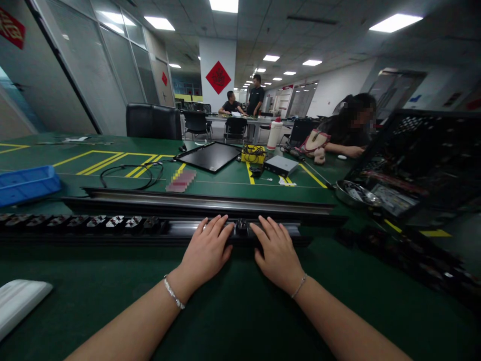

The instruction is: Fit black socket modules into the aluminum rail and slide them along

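A long black metal rail (188,230) runs across the green table in front of me. Its left stretch carries a row of several black connectors (86,223) with white and red marks. My left hand (206,248) lies on the rail with its fingers spread, and my right hand (277,253) lies the same way. Between the fingertips of the two hands sits a small black block (242,226) on the rail. The hands are very close to it, and I cannot tell whether they touch it. The palms hide part of the rail's near side.
A second long metal bar (203,204) lies behind the rail. On the green mat are a blue plastic tray (28,185), a black panel (208,156), a coiled cable (131,175) and a silver box (281,165). A dark open computer chassis (413,165) stands at right, with a seated co-worker (347,130) beyond.
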The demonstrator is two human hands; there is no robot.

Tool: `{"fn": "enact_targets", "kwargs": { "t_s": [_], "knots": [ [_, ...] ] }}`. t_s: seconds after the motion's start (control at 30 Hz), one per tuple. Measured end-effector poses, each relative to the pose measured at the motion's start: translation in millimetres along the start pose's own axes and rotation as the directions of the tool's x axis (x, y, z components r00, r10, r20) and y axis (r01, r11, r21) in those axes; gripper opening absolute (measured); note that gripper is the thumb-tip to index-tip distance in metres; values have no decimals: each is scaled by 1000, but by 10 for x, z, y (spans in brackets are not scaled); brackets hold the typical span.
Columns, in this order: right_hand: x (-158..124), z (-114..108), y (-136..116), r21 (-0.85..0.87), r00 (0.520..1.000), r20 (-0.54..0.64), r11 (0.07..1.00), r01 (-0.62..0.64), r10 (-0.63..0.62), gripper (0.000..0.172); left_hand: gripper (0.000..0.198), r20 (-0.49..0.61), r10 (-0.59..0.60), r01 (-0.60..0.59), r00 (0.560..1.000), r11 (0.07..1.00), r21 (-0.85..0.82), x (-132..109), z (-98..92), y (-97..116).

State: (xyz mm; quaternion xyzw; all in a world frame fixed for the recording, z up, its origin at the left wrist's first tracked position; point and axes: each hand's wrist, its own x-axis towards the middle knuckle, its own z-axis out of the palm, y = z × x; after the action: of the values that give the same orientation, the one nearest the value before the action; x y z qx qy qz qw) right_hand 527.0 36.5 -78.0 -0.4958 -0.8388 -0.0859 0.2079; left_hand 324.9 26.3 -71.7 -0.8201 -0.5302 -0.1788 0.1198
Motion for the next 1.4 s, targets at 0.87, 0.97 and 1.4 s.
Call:
{"fn": "enact_targets", "kwargs": {
  "t_s": [0.87, 0.97, 1.4],
  "knots": [
    [16, -47, 63, 28, 995, 90, 999, 38, -41, 48, 52, -2, -39, 38, 999, 998, -54, 17, -14, 1],
    [22, -56, 54, 36, 994, 101, 999, 25, -29, 46, 52, 5, -38, 38, 999, 998, -45, 20, -22, 9],
    [33, -52, 36, 23, 995, 104, 1000, 10, -12, 42, 54, 21, -40, 41, 999, 998, -49, 16, -28, 26]
  ]
}}
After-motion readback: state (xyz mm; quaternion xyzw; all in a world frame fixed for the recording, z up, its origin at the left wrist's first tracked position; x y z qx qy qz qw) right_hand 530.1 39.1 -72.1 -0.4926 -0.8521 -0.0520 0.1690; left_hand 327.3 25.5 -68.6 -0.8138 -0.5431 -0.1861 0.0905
